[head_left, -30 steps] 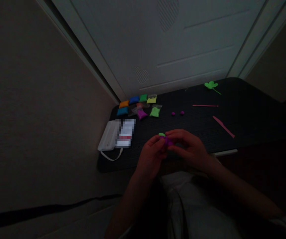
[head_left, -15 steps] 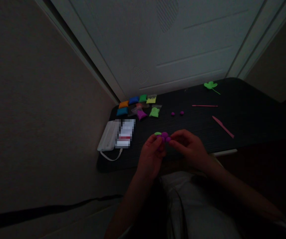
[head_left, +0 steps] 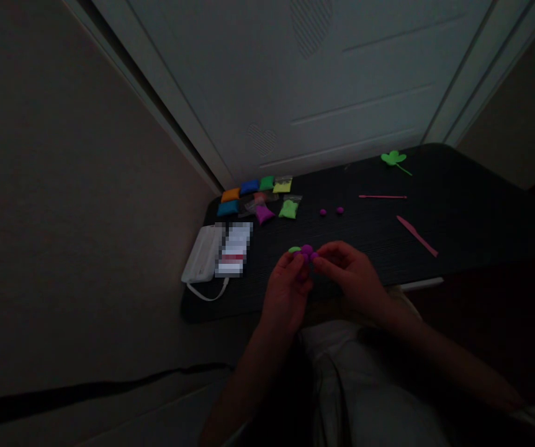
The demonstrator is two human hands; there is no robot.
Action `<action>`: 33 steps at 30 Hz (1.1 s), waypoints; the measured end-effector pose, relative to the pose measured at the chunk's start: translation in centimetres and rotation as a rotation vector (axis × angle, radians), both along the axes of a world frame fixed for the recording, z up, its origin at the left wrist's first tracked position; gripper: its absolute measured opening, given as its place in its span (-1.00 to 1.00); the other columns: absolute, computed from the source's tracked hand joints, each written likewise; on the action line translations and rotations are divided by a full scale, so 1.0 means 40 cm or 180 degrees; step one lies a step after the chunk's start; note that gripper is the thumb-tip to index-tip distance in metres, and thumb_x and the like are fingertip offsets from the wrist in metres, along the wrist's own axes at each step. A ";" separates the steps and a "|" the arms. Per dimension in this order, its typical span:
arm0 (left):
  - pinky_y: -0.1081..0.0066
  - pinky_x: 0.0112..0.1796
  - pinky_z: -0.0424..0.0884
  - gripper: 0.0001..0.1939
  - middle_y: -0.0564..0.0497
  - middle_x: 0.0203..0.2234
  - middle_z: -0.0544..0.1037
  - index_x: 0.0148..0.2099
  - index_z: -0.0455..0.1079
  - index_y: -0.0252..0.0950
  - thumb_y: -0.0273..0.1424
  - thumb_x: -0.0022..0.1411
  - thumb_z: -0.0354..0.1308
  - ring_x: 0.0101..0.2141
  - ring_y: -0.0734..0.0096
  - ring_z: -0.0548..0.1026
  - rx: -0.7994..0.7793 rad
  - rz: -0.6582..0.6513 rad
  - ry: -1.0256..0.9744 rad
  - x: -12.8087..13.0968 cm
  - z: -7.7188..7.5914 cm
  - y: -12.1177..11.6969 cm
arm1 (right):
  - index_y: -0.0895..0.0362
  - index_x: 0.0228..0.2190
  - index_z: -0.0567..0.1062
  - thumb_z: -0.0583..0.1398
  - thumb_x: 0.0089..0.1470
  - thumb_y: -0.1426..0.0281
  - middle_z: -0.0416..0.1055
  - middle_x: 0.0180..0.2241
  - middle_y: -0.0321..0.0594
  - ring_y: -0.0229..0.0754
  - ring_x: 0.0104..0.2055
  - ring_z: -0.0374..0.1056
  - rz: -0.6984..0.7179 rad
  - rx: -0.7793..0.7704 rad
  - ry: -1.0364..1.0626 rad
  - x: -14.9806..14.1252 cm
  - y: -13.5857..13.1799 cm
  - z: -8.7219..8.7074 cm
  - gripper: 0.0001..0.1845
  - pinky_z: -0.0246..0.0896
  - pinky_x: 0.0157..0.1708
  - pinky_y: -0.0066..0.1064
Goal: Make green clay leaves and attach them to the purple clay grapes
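Left hand (head_left: 288, 285) and right hand (head_left: 349, 270) meet above the near part of a dark table (head_left: 365, 233). The left thumb and fingers are closed around a purple cluster (head_left: 306, 249) of rounded lumps, with a green piece (head_left: 294, 249) at its left side. The right thumb and forefinger pinch a lump at the cluster's right end; how firmly they press cannot be told.

The purple cluster looks like modelling clay, so it is probably very light and soft, a little tacky rather than slippery. Joins between the lumps are likely its weak points. A gentle hold around the main body, as the left hand has it, should suit it best; a hard pinch could flatten a lump or dent the thin green piece, and a tug on the end lump might pull it off.

Beyond the hands, a pink knife (head_left: 417, 236) lies to the right. Two purple balls (head_left: 323, 212) sit apart from each other, probably just as easily dented. Farther off lie clay packets (head_left: 264, 215), a pink stick (head_left: 382, 197) and a green clover shape (head_left: 393, 159), whose thin stem looks delicate.
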State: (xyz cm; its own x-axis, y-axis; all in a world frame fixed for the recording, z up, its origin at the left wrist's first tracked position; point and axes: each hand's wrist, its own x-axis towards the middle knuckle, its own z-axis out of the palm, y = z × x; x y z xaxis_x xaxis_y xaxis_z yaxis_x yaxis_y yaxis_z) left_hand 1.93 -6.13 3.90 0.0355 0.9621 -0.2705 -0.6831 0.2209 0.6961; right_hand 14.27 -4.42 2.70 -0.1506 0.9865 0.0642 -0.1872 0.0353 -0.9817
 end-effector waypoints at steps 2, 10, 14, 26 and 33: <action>0.65 -0.57 0.23 -0.84 0.12 -0.38 0.46 -0.28 0.34 -0.29 -0.45 0.02 0.21 -0.44 0.64 0.42 -0.0020 0.0012 -0.0003 0.002 0.000 0.001 | 0.11 -0.40 0.42 0.26 -0.13 0.29 0.44 -0.43 -0.30 -0.26 -0.37 0.39 0.0026 -0.0086 0.0057 -0.001 0.001 0.000 -0.78 0.32 -0.32 -0.41; 0.59 -0.46 0.31 -0.84 0.12 -0.42 0.46 -0.29 0.36 -0.29 -0.46 0.02 0.21 -0.43 0.61 0.42 0.0092 0.0091 0.0098 0.003 -0.002 -0.001 | 0.15 -0.36 0.46 0.25 -0.13 0.27 0.45 -0.42 -0.28 -0.29 -0.41 0.36 0.0115 -0.0391 0.0256 -0.004 -0.002 -0.003 -0.74 0.31 -0.36 -0.43; 0.59 -0.47 0.30 -0.88 0.14 -0.49 0.42 -0.32 0.35 -0.31 -0.46 0.03 0.20 -0.49 0.64 0.38 0.0151 0.0062 0.0163 0.004 -0.002 0.000 | 0.14 -0.36 0.48 0.26 -0.13 0.29 0.45 -0.43 -0.29 -0.31 -0.42 0.36 0.0108 -0.0409 0.0249 -0.003 -0.004 -0.003 -0.76 0.30 -0.37 -0.45; 0.58 -0.44 0.32 -0.86 0.10 -0.39 0.48 -0.29 0.37 -0.29 -0.44 0.03 0.20 -0.40 0.59 0.44 -0.0070 0.0057 -0.0159 0.001 -0.011 0.009 | 0.12 -0.33 0.44 0.21 -0.06 0.25 0.46 -0.37 -0.26 -0.25 -0.36 0.38 -0.0004 -0.0078 -0.0087 -0.009 -0.003 -0.007 -0.76 0.31 -0.36 -0.41; 0.51 -0.36 0.38 -0.90 0.10 -0.44 0.51 -0.28 0.39 -0.29 -0.41 0.12 0.11 -0.44 0.57 0.46 -0.0341 0.0118 -0.0977 -0.011 -0.023 0.040 | 0.09 -0.33 0.42 0.17 0.00 0.40 0.37 -0.36 -0.22 -0.18 -0.27 0.30 -0.0233 0.1506 -0.1605 -0.009 -0.022 -0.037 -0.88 0.22 -0.22 -0.31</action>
